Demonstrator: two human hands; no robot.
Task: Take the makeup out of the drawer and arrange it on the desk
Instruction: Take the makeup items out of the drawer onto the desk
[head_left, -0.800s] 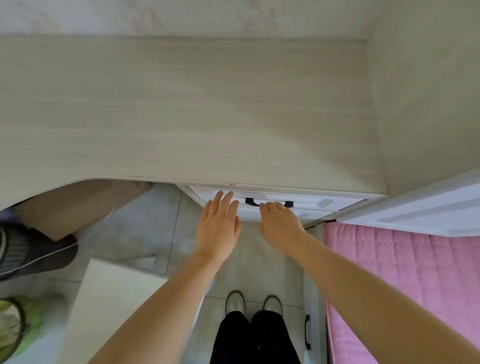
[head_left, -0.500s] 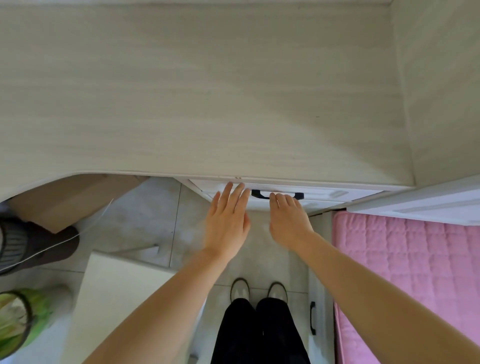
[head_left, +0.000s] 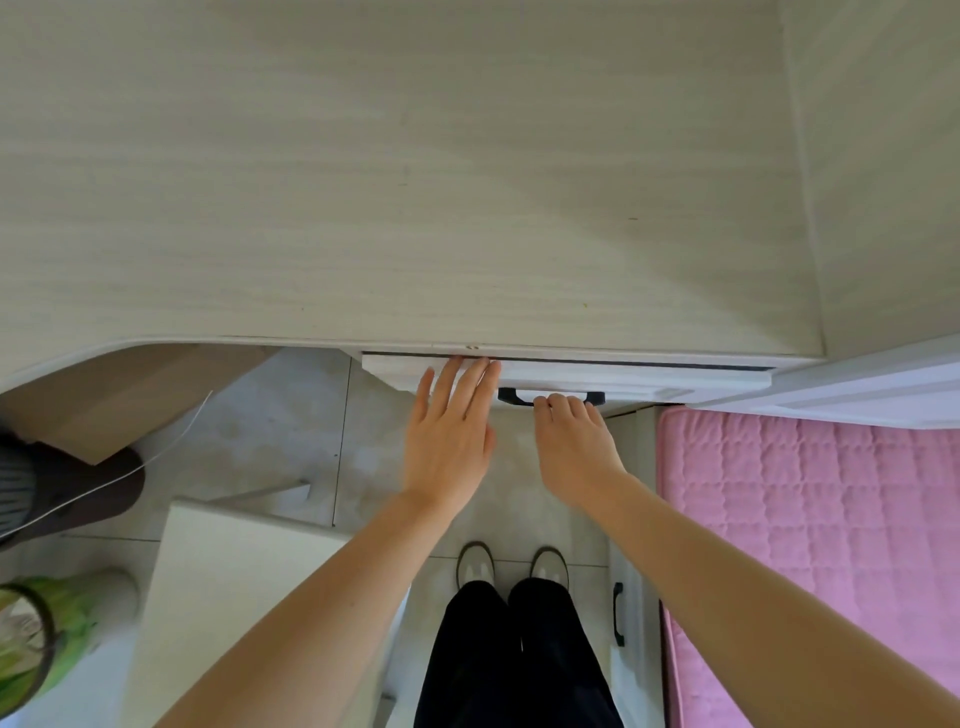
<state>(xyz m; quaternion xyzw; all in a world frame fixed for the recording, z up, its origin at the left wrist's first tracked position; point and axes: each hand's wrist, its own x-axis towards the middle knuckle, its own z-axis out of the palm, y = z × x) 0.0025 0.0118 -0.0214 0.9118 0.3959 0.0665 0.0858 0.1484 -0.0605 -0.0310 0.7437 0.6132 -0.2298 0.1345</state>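
Observation:
A white drawer (head_left: 649, 382) sits under the front edge of the pale wood desk (head_left: 415, 182), pulled out by a narrow dark gap. Its black handle (head_left: 511, 397) shows beside my right hand (head_left: 574, 447), whose fingers curl over the handle's middle. My left hand (head_left: 449, 431) lies flat with straight fingers, the tips touching the drawer's top edge left of the handle. No makeup is visible; the drawer's inside is hidden.
A pink quilted bed (head_left: 810, 519) lies at the right, with a white frame (head_left: 857, 395) above it. A white stool or box (head_left: 223, 597) stands at lower left, a green-lined bin (head_left: 36, 634) beyond it. My feet (head_left: 511, 566) stand on the tiled floor.
Both hands moved forward to the drawer. My right fingers closed over the handle, my left fingertips reached the drawer's top edge, and a thin gap opened under the desk.

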